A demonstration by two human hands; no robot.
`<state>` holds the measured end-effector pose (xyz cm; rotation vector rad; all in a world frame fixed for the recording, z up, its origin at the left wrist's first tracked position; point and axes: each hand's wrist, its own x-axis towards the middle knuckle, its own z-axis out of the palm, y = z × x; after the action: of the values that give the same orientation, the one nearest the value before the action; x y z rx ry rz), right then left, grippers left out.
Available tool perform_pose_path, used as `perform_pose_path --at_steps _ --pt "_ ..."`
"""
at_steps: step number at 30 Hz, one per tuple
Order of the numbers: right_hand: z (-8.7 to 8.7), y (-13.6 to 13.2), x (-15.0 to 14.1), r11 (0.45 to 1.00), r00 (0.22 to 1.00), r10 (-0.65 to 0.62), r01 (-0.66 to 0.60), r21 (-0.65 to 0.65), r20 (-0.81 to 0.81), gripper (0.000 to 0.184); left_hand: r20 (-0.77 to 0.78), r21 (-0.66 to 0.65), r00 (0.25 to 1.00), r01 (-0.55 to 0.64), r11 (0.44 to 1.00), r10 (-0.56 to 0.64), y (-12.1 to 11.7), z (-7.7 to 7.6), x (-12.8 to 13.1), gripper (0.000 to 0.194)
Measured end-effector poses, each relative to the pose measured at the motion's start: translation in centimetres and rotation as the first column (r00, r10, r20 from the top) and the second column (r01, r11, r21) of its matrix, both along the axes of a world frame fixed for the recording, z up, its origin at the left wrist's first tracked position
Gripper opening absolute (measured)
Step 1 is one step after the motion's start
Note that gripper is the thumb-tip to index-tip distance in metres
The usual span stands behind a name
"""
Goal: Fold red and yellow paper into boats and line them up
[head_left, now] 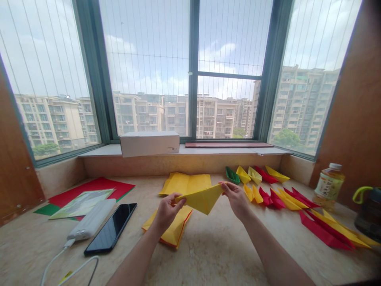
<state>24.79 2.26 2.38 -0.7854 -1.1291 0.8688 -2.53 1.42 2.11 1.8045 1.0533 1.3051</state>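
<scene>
Pinching a yellow folded paper (203, 199) by opposite corners, the left hand (167, 209) grips the tip near nine o'clock and the right hand (237, 197) the tip near three, thumb and fingers closed on each. The paper hangs between them above the counter (226, 254). Judging by its shape, this piece is only partly folded: it is a three-cornered form with a crease down its middle, not yet like the paper boats (276, 200), which lie between two and four o'clock and look finished. Still unshaped are the yellow sheets (185, 182) at eleven o'clock and the red sheets (97, 187) at nine; the yellow stack (176, 228) with red edges sits at seven. The held piece's long axis follows its upper edge, from just below nine to just above three, while its point faces six o'clock. How many layers it has is hard to tell here.
</scene>
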Motion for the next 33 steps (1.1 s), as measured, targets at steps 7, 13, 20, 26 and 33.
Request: perform_pose_path --at_steps 7,13,20,26,33 --pt "0.8 -1.1 -1.4 0.998 0.997 -0.051 0.049 0.049 0.052 0.027 -0.386 0.458 0.881 -0.072 0.886 0.271 -0.9 0.2 0.3 0.022" --pt "0.1 -2.8 -4.9 0.996 0.977 0.057 -0.069 0.054 0.207 0.018 -0.508 0.484 0.844 0.114 0.867 0.172 -2.2 0.4 1.5 0.023" --pt "1.5 -4.6 -6.1 0.987 0.979 0.048 -0.077 0.143 0.197 0.032 -0.405 0.503 0.892 0.033 0.864 0.201 -2.9 0.7 1.7 0.024" --pt "1.5 -4.4 -5.5 0.981 0.981 0.151 -0.164 0.105 0.126 0.033 -0.326 0.388 0.941 0.041 0.921 0.095 -3.5 1.0 2.5 0.028" --pt "1.5 -4.2 -5.5 0.964 0.961 0.257 -0.262 0.040 0.098 0.032 -0.314 0.321 0.948 0.050 0.946 0.056 -4.1 1.6 2.7 0.030"
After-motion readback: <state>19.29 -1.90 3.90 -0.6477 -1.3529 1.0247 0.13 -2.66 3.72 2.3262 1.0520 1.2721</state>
